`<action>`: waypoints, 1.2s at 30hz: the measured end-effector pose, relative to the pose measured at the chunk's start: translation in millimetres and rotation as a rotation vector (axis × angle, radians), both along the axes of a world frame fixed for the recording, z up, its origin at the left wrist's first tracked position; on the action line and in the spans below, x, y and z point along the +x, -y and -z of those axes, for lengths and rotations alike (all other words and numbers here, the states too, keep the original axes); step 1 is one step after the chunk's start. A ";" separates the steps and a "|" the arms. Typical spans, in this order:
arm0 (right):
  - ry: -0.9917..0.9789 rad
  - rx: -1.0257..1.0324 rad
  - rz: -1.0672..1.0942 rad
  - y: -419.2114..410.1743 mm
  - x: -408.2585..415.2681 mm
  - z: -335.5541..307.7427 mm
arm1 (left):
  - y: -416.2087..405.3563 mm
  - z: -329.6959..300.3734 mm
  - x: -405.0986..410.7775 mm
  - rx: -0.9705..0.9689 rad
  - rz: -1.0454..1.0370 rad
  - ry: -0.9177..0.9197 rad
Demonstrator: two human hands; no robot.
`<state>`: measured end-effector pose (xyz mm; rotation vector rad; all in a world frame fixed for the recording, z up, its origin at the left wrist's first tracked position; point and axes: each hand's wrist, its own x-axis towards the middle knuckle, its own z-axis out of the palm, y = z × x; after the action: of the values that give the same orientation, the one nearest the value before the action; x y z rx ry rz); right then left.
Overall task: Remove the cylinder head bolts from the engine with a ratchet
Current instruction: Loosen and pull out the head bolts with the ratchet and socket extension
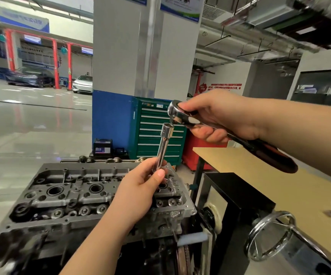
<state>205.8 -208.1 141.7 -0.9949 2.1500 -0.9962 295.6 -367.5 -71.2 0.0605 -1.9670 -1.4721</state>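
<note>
Head view, item one: left hand (140,193), nearest the camera, is reaching up from the lower edge and pinching the lower end of a long chrome socket (164,144) between thumb and curled fingers; the socket is standing nearly upright, tilted slightly right, its open square end facing up. Item two: right hand (222,118) is gripping the chrome ratchet (182,116) close behind its round head, fingers wrapped round the shank, the black-and-orange handle trailing down to the right; the head is hovering just above the socket's open end, apparently not seated on it. Item three: cylinder head (65,195), grey cast metal, oily, is sitting below the left hand, showing round bores and bolt recesses. Item four: green tool cabinet (156,139) is standing behind.
</note>
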 end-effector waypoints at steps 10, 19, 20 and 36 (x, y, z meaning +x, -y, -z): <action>0.067 0.126 -0.055 8.8 5.5 -7.5 | -0.2 -3.5 -1.1 0.072 0.028 -0.020; -0.008 0.223 -0.070 13.4 8.9 -17.5 | 2.8 -1.1 -2.8 0.082 0.028 -0.046; -0.047 0.238 -0.079 14.6 7.1 -18.0 | 2.9 -0.7 -2.6 0.075 0.026 -0.043; -1.206 0.119 0.077 41.1 15.5 14.6 | -2.6 1.2 -8.5 -0.030 -0.112 -0.040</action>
<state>221.3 -249.2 127.1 -1.7250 3.1259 -0.2203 287.1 -364.9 -72.4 0.1251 -1.9215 -1.3611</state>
